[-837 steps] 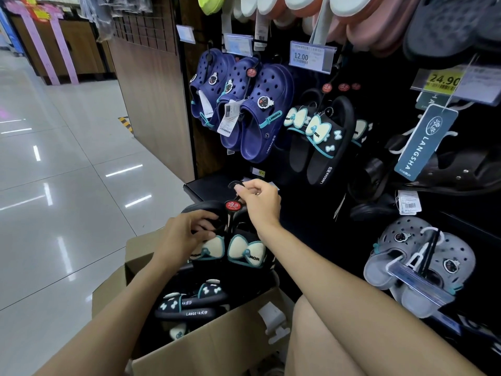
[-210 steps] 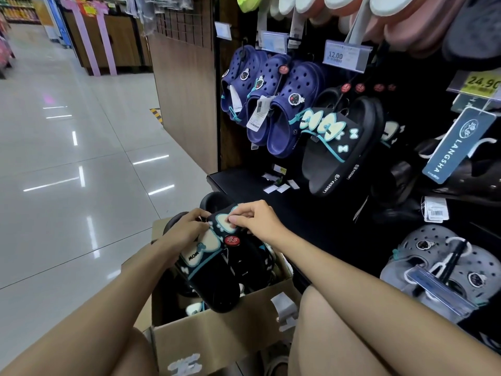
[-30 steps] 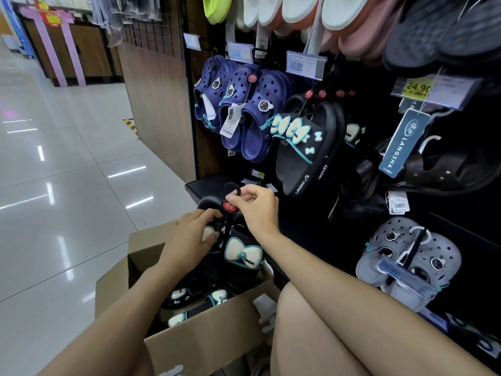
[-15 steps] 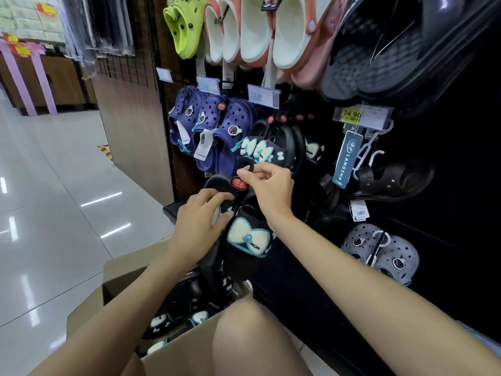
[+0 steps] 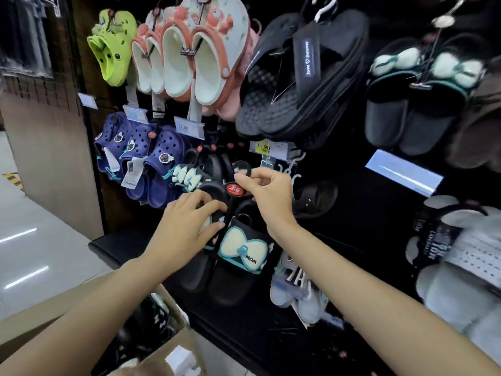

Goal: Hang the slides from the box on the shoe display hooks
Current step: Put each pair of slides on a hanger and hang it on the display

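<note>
A pair of black slides (image 5: pixel 238 256) with cream bows and teal trim hangs from a black hanger with a red round tag (image 5: pixel 234 190). My right hand (image 5: pixel 267 189) pinches the top of that hanger, up against the black display wall. My left hand (image 5: pixel 189 226) grips the left slide of the pair from the side. Just behind, matching black bow slides (image 5: pixel 189 179) hang on a display hook. The cardboard box (image 5: pixel 168 354) sits at the bottom left, with more black slides (image 5: pixel 151 327) inside it.
Navy clogs (image 5: pixel 151 161) hang left of the black slides, green and white-orange clogs (image 5: pixel 179 55) above. Black sandals (image 5: pixel 298 77) and more bow slides (image 5: pixel 414 90) hang at upper right, grey clogs (image 5: pixel 461 267) at right. A wooden panel (image 5: pixel 54 158) and shiny floor lie left.
Both hands have lifted the pair of bow slides out of the box and up to the row of matching slides on the display. The camera has risen and moved closer to the wall.
</note>
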{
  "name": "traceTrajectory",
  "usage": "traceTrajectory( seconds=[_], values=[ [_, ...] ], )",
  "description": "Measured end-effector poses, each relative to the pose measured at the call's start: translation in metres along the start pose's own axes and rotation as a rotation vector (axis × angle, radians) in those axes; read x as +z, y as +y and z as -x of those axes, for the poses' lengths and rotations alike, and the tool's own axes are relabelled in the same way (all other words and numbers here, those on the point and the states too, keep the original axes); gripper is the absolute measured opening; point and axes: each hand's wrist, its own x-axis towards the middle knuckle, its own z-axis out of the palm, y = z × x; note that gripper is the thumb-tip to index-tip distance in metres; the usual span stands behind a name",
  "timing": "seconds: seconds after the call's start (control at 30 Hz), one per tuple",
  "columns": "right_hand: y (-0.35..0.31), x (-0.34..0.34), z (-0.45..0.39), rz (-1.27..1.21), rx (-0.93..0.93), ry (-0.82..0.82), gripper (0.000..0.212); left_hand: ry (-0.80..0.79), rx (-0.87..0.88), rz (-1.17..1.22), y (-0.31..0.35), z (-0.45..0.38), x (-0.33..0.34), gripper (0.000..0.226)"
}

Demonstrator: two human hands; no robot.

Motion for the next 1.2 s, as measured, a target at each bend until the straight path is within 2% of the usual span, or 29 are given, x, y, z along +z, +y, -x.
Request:
traceTrajectory(
  seconds=[0.07,0.23,0.37,0.6,0.8,0.97,1.07,1.2],
  values=[
    [-0.003,-0.020,-0.001,0.015,-0.010,0.012,0.024,0.008,0.044,0.008,0.016,-0.009,0.004,0.042],
    [-0.009,-0.069,-0.004,0.017,0.014,0.056,0.013,0.018,0.137,0.008,0.054,-0.030,0.016,0.043],
    [-0.013,-0.106,-0.007,0.055,0.034,0.123,0.013,0.017,0.206,0.011,0.079,-0.046,0.029,0.046],
    [0.000,-0.157,-0.013,0.009,0.180,0.304,0.027,0.009,0.389,-0.047,0.112,-0.065,0.058,0.062],
    [0.023,-0.174,-0.011,-0.001,0.217,0.370,0.025,-0.128,0.381,0.006,0.121,-0.067,0.083,0.058],
    [0.034,-0.177,-0.014,0.028,0.222,0.394,0.020,-0.188,0.380,0.047,0.117,-0.068,0.105,0.055],
    [0.039,-0.181,-0.020,0.018,0.226,0.434,0.008,-0.220,0.390,0.060,0.116,-0.072,0.119,0.060],
    [0.048,-0.189,-0.029,0.034,0.205,0.482,0.010,-0.240,0.389,0.103,0.117,-0.083,0.134,0.061]
  ],
)
